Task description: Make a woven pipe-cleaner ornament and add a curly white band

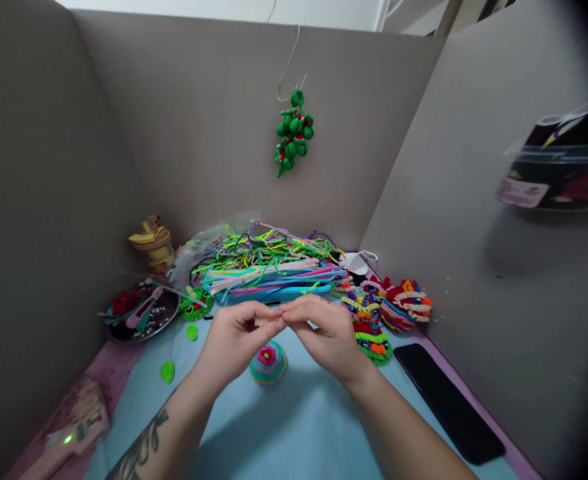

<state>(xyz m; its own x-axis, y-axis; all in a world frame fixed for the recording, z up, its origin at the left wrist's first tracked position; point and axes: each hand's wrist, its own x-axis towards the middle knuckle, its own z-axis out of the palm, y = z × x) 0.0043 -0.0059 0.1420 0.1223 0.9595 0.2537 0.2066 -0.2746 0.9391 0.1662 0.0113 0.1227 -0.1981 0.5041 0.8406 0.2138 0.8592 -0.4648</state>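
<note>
Striped dome with pink flower (268,375) sits on the blue-covered counter (269,443), just below the hands in view. Left hand (238,337) and right hand (327,332) meet, fingers pinched; can't tell on what. Looks like fine two-handed fingerwork; next move calls for steady pinch. Pipe cleaners (274,272) piled behind, black phone (448,400) off right.

Small rnd striped ball (261,375), teal w/ pinkish-lilac & yellow bands, sat on lt-blue table cover (274,433), its magenta flower (267,355) w/ yel. ctr. facing cam, top edge partly hidden.
</note>
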